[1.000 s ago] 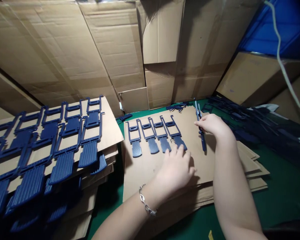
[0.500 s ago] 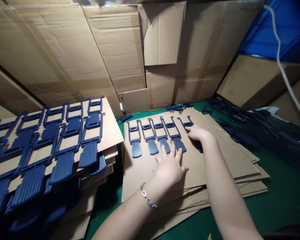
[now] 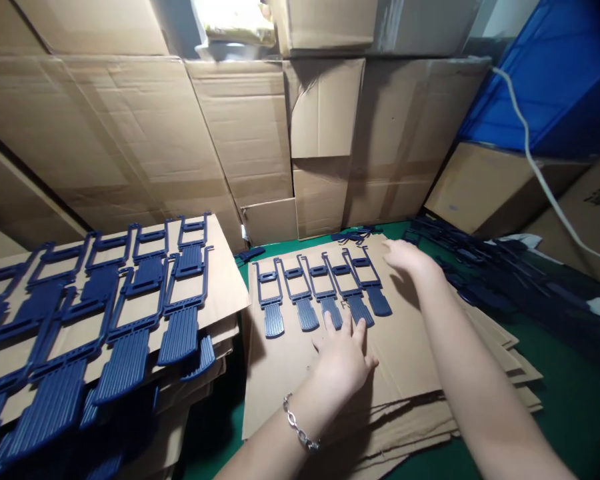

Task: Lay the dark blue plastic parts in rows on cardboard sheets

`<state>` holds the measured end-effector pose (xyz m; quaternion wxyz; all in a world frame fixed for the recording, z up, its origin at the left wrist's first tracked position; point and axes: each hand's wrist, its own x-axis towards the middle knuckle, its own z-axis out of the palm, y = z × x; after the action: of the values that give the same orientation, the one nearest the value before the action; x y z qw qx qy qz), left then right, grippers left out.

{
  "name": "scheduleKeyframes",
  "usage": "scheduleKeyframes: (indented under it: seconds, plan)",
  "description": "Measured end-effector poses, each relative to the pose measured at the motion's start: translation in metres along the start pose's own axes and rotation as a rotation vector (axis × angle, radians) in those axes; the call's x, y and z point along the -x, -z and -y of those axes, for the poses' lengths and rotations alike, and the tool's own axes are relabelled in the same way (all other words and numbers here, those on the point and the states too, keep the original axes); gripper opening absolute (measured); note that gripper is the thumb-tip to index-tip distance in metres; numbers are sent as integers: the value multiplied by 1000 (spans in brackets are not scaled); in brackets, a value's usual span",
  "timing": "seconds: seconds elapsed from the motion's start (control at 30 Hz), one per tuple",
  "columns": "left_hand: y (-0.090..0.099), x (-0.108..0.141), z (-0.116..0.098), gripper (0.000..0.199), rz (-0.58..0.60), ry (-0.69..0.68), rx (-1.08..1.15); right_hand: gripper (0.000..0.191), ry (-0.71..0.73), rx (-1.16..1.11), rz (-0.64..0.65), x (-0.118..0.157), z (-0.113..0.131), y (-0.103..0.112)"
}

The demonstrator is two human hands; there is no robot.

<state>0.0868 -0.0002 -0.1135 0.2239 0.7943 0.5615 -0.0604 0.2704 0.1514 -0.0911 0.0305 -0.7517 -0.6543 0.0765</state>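
My left hand lies with its fingers spread over the cardboard sheet, its fingertips at the ribbed ends of the dark blue plastic frames. Several of these frames stand side by side in a row, each with a flat ribbed tab toward me. At the row's right end lies one more plastic frame, clear of both hands. My right hand hovers to the right of it near the sheet's far edge, fingers stretched out and holding nothing I can see.
On the left, a second cardboard stack bears rows of similar blue frames. Loose dark plastic parts are heaped on the green tabletop at the right. Cardboard boxes form a wall behind. A white cable hangs at the right.
The rightmost frame has slid left, up against the row. My right hand has let go of it and moved right and away. The view has tilted up a little.
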Motion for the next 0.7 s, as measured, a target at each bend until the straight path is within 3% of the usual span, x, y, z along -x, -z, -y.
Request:
scheduleKeyframes:
  seconds: [0.13, 0.27, 0.43, 0.57, 0.7]
  plan:
    - [-1, -2, -1, 72, 15, 24, 0, 50, 25, 144, -99, -57, -8, -1]
    - [-4, -5, -1, 74, 73, 47, 16, 41, 220, 250, -142, -108, -8, -27]
    - [-11, -13, 1, 77, 113, 77, 34, 28, 401, 270, -205, -149, -5, -45]
    - [-18, -19, 3, 81, 154, 93, 54, 37, 362, 200, -407, -165, -6, -32]
    - [-25, -23, 3, 83, 142, 89, 66, 40, 187, -64, -624, -178, -15, -10]
